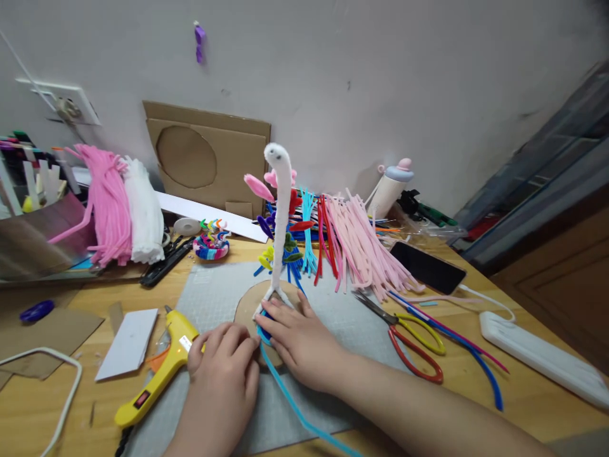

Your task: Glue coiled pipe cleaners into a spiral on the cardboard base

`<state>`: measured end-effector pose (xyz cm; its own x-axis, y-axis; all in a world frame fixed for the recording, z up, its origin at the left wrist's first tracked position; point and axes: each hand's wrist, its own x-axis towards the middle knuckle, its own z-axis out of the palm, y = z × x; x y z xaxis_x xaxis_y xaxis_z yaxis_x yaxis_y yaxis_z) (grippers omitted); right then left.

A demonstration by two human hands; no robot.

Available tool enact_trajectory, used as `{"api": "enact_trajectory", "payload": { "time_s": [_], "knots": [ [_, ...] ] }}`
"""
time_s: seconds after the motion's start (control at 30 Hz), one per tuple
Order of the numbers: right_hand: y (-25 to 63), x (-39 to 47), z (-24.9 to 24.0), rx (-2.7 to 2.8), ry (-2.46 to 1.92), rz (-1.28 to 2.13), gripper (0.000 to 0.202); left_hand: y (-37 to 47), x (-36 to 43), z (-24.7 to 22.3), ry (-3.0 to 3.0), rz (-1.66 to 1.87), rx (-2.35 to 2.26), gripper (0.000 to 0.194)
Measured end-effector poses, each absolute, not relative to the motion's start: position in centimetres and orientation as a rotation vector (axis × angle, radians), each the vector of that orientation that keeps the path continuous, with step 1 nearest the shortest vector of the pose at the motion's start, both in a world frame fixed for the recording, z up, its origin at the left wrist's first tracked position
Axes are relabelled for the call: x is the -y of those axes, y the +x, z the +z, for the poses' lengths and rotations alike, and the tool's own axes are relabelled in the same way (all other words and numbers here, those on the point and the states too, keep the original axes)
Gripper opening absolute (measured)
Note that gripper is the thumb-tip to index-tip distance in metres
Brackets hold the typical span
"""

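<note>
A white fuzzy pipe-cleaner figure point(282, 216) with a long neck, two small dark eyes and colored petal-like loops stands upright on a round cardboard disc point(245, 301). My right hand point(302, 346) lies with fingers stretched over the disc at the figure's foot, pressing on a dark blue coil point(267, 317) there. Curled fingers of my left hand point(226, 365) close on the light-blue pipe cleaner point(297, 409) at the disc's near edge; their tips are partly hidden. The strand's loose length trails toward the lower right. Just left of that hand lies a yellow glue gun point(164, 371).
A grey cutting mat point(333, 406) lies below. Scissors point(404, 330), a phone point(428, 266) and a white power strip point(542, 358) lie right. Pink pipe cleaners point(366, 244) spread behind; pink point(109, 203) and white bundles point(143, 209) stand left. Cut cardboard point(238, 152) leans on the wall.
</note>
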<state>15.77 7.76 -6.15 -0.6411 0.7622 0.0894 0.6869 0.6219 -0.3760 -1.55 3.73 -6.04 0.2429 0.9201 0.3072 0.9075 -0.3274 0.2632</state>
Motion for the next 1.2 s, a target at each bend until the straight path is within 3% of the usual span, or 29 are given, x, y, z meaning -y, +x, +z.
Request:
{"api": "enact_trajectory", "payload": {
  "time_s": [0.17, 0.4, 0.73, 0.93, 1.2],
  "knots": [
    [15.1, -9.3, -5.0, 2.699, -0.974, 0.504, 0.046, -1.6, -3.8, -6.0, 2.488, 0.674, -1.829, 0.024],
    [14.3, -10.7, -4.8, 2.793, -0.816, 0.441, 0.066, -2.0, -3.9, -6.4, 2.516, 0.52, -1.884, 0.019],
    [12.2, -12.4, -5.3, 2.762, -0.913, 0.393, 0.048, -2.4, -3.8, -7.0, 2.608, 0.379, -1.81, 0.027],
    [11.5, -12.9, -5.8, 2.789, -0.919, 0.335, 0.047, -2.2, -3.4, -7.1, 2.601, 0.256, -1.863, 0.029],
    [11.5, -12.9, -5.9, 2.845, -0.912, 0.314, 0.046, -2.0, -3.3, -6.7, 2.619, 0.349, -1.823, 0.028]
  ]
}}
